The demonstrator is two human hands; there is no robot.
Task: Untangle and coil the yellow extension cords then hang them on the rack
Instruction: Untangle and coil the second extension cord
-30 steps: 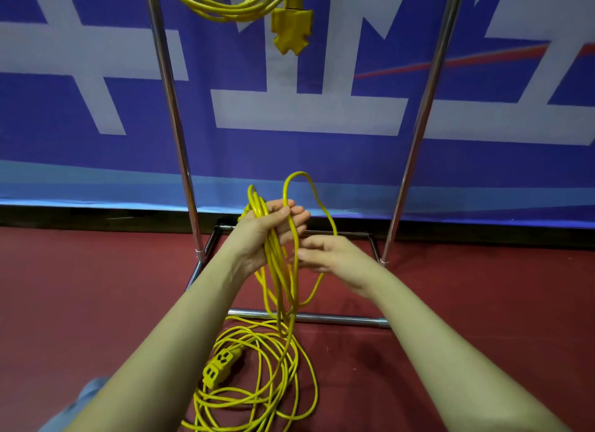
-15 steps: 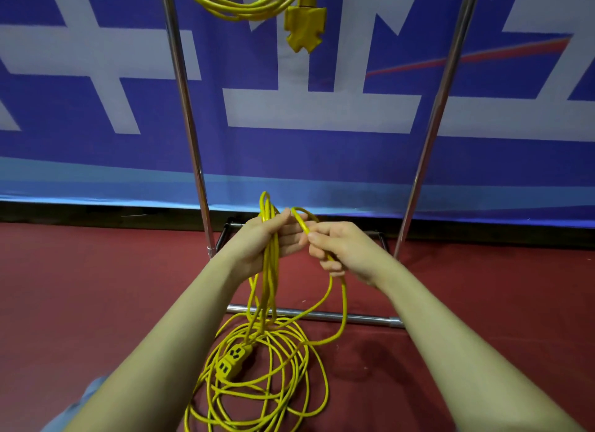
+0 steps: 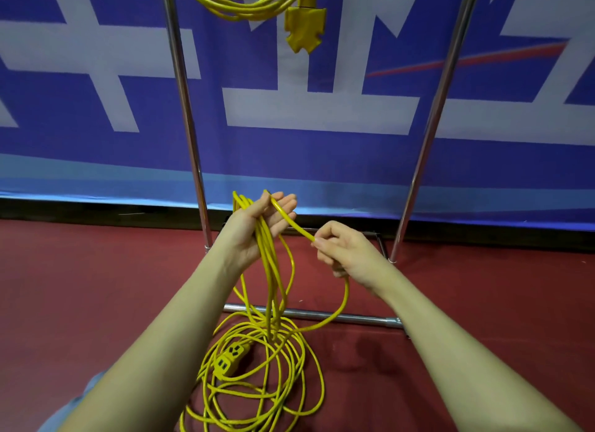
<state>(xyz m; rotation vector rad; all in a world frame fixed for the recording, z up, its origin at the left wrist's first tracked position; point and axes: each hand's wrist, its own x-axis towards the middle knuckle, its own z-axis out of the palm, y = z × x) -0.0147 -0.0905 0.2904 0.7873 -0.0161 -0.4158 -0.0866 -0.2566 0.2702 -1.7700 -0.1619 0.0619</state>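
Several loops of a yellow extension cord [image 3: 269, 264] hang over my left hand [image 3: 254, 229], lying in the crook between thumb and straightened fingers. One strand runs from that palm down-right to my right hand [image 3: 347, 251], which pinches it between fingertips and thumb. From there the strand curves down to the loose pile of cord [image 3: 257, 386] on the floor, where the socket block [image 3: 230, 357] lies. Just behind my hands stands the metal rack [image 3: 186, 110]. A second coiled yellow cord [image 3: 244, 3] hangs at its top, its plug end [image 3: 304, 29] dangling.
The rack's right upright [image 3: 434, 110] and its base bar [image 3: 338, 317] frame the work area; the pile lies partly across the base bar. A blue and white banner [image 3: 96, 142] covers the wall behind. The floor [image 3: 80, 287] is dark red.
My right hand has drawn away from the left, down and to the right, pulling a strand taut. The fingers of my left hand have uncurled from the loops.
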